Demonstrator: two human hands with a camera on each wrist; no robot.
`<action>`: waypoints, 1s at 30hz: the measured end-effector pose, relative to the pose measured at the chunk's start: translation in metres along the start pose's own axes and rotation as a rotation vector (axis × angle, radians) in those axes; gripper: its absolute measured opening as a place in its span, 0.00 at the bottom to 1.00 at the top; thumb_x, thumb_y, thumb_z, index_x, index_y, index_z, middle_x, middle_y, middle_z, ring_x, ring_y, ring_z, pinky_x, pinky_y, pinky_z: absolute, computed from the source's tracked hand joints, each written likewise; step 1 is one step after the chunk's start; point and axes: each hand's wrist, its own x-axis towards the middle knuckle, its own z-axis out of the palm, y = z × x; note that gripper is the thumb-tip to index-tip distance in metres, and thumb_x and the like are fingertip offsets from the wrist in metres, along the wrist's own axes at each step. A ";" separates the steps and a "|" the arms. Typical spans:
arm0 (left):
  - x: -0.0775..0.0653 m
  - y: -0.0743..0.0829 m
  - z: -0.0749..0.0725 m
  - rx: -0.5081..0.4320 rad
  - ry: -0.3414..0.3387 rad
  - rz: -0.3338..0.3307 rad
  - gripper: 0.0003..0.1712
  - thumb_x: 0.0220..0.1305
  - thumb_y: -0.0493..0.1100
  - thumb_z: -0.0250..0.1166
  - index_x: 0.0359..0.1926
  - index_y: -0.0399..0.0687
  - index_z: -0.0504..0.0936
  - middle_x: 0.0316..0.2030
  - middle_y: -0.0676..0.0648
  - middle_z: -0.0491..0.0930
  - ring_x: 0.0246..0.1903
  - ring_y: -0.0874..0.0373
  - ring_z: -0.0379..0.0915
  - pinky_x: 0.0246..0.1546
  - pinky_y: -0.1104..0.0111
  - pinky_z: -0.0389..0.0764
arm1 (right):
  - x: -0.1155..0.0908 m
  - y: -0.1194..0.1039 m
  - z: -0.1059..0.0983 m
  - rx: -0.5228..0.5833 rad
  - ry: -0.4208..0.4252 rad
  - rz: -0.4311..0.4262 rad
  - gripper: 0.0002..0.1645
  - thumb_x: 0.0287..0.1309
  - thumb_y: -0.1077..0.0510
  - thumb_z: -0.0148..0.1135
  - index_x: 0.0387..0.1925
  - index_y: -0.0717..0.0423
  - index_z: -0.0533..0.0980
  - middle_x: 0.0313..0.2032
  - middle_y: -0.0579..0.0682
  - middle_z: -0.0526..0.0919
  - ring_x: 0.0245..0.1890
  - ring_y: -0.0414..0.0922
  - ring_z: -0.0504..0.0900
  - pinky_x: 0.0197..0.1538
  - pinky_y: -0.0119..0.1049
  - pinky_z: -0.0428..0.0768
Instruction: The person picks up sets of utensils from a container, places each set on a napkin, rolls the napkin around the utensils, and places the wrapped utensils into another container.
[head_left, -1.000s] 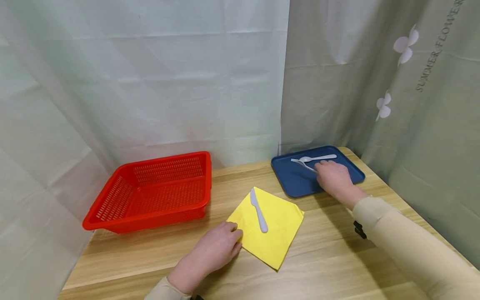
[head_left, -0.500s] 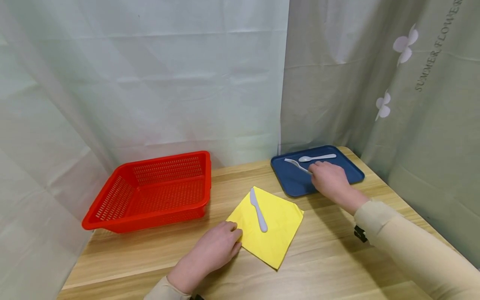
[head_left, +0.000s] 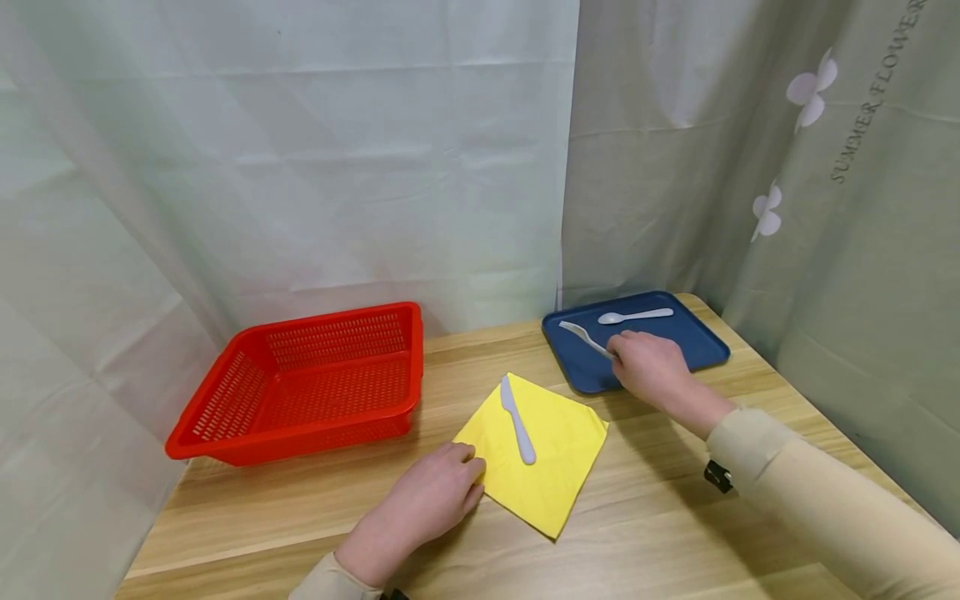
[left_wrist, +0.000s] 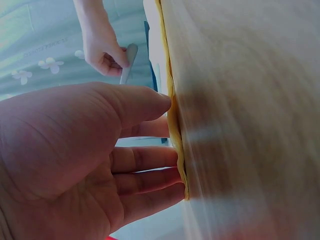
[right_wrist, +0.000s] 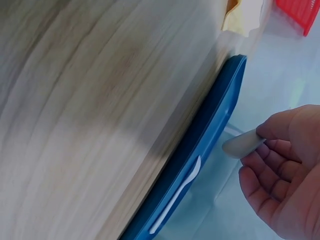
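Note:
My right hand (head_left: 649, 369) pinches a white plastic fork (head_left: 583, 335) by its handle, tines pointing left, above the blue tray (head_left: 592, 379). The right wrist view shows the fork's handle end (right_wrist: 243, 144) between thumb and fingers, apart from the tray. A white spoon (head_left: 636, 316) lies on the tray's far side. Fingertips of my left hand (head_left: 423, 500) rest on the left edge of a yellow folded napkin (head_left: 558, 467). In the left wrist view those fingers (left_wrist: 150, 182) are nearly straight against it. A white knife (head_left: 519, 425) lies on the napkin.
A red perforated basket (head_left: 292, 442) stands at the left of the wooden table (head_left: 480, 567). Pale curtains (head_left: 375, 167) hang close behind the table and along both sides.
My right hand has lifted the fork slightly and drawn it left and toward me, off the spoon's side. The left hand, napkin and knife have stayed in place.

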 end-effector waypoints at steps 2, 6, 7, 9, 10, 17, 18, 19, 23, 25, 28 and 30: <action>0.000 0.000 0.000 0.000 -0.001 0.000 0.09 0.70 0.46 0.77 0.42 0.47 0.88 0.45 0.45 0.85 0.44 0.49 0.82 0.49 0.57 0.87 | -0.001 -0.002 -0.001 0.020 -0.007 -0.004 0.04 0.67 0.64 0.71 0.42 0.56 0.86 0.31 0.48 0.82 0.28 0.47 0.79 0.30 0.47 0.83; 0.000 0.000 -0.001 0.000 -0.006 -0.001 0.09 0.70 0.46 0.77 0.42 0.46 0.88 0.46 0.44 0.86 0.45 0.49 0.82 0.50 0.56 0.87 | -0.004 -0.007 -0.003 0.048 -0.027 -0.005 0.03 0.67 0.64 0.72 0.41 0.55 0.86 0.30 0.47 0.80 0.27 0.46 0.77 0.30 0.45 0.81; 0.000 0.000 -0.001 0.001 -0.006 -0.001 0.09 0.70 0.46 0.78 0.43 0.46 0.88 0.46 0.44 0.86 0.45 0.49 0.82 0.50 0.56 0.87 | -0.004 -0.008 -0.002 0.051 -0.029 -0.003 0.03 0.67 0.64 0.72 0.41 0.54 0.86 0.30 0.47 0.80 0.27 0.46 0.77 0.30 0.44 0.81; 0.000 -0.001 -0.001 0.003 -0.004 0.000 0.09 0.70 0.46 0.78 0.43 0.46 0.88 0.46 0.44 0.86 0.45 0.49 0.82 0.50 0.56 0.87 | -0.005 -0.010 -0.002 0.061 -0.032 -0.005 0.03 0.67 0.64 0.72 0.41 0.54 0.86 0.30 0.47 0.80 0.28 0.46 0.77 0.31 0.44 0.81; 0.000 -0.001 -0.001 0.004 -0.002 0.001 0.09 0.70 0.46 0.78 0.43 0.46 0.88 0.46 0.44 0.86 0.45 0.49 0.82 0.50 0.56 0.87 | -0.006 -0.011 -0.002 0.066 -0.031 -0.008 0.03 0.68 0.64 0.72 0.41 0.54 0.86 0.31 0.47 0.81 0.28 0.46 0.77 0.32 0.44 0.81; 0.000 -0.001 0.000 0.012 0.014 0.008 0.09 0.70 0.45 0.77 0.42 0.46 0.88 0.45 0.44 0.86 0.45 0.49 0.83 0.50 0.56 0.87 | -0.010 -0.020 -0.003 0.098 -0.015 -0.038 0.03 0.67 0.65 0.72 0.40 0.54 0.86 0.30 0.46 0.81 0.27 0.44 0.77 0.31 0.43 0.80; 0.000 -0.001 0.000 0.014 0.018 0.010 0.09 0.70 0.45 0.77 0.42 0.46 0.88 0.45 0.44 0.86 0.45 0.49 0.83 0.50 0.57 0.87 | -0.010 -0.021 -0.004 0.102 -0.015 -0.040 0.03 0.67 0.65 0.72 0.40 0.54 0.86 0.31 0.46 0.81 0.28 0.44 0.77 0.31 0.44 0.81; 0.000 -0.001 0.000 0.017 0.022 0.013 0.09 0.70 0.45 0.77 0.42 0.46 0.88 0.45 0.44 0.86 0.45 0.49 0.83 0.50 0.57 0.87 | -0.011 -0.022 -0.004 0.106 -0.017 -0.039 0.03 0.67 0.65 0.72 0.39 0.54 0.87 0.31 0.46 0.82 0.28 0.43 0.77 0.31 0.43 0.81; 0.000 -0.001 0.000 0.021 0.025 0.013 0.09 0.70 0.45 0.77 0.42 0.46 0.89 0.45 0.44 0.86 0.45 0.49 0.83 0.50 0.57 0.87 | -0.012 -0.028 -0.003 0.116 -0.023 -0.047 0.03 0.67 0.64 0.73 0.39 0.53 0.87 0.31 0.45 0.84 0.28 0.43 0.78 0.32 0.44 0.81; 0.000 -0.001 0.000 0.018 0.019 0.009 0.09 0.70 0.46 0.77 0.43 0.46 0.89 0.46 0.44 0.86 0.46 0.49 0.83 0.50 0.56 0.88 | -0.013 -0.031 -0.003 0.120 -0.027 -0.057 0.03 0.66 0.64 0.73 0.39 0.54 0.87 0.31 0.45 0.84 0.28 0.42 0.77 0.32 0.43 0.81; 0.000 0.000 0.001 0.013 0.012 0.002 0.09 0.70 0.46 0.77 0.43 0.46 0.89 0.46 0.44 0.86 0.47 0.48 0.83 0.51 0.56 0.88 | -0.015 -0.037 -0.003 0.134 -0.025 -0.072 0.03 0.66 0.64 0.74 0.38 0.54 0.88 0.31 0.45 0.84 0.28 0.42 0.77 0.33 0.42 0.81; 0.000 0.000 0.001 0.013 0.016 0.004 0.09 0.70 0.46 0.77 0.42 0.46 0.89 0.45 0.44 0.86 0.46 0.49 0.83 0.50 0.56 0.88 | -0.016 -0.042 -0.003 0.144 -0.031 -0.077 0.03 0.66 0.63 0.74 0.39 0.53 0.88 0.31 0.45 0.84 0.28 0.42 0.77 0.33 0.42 0.80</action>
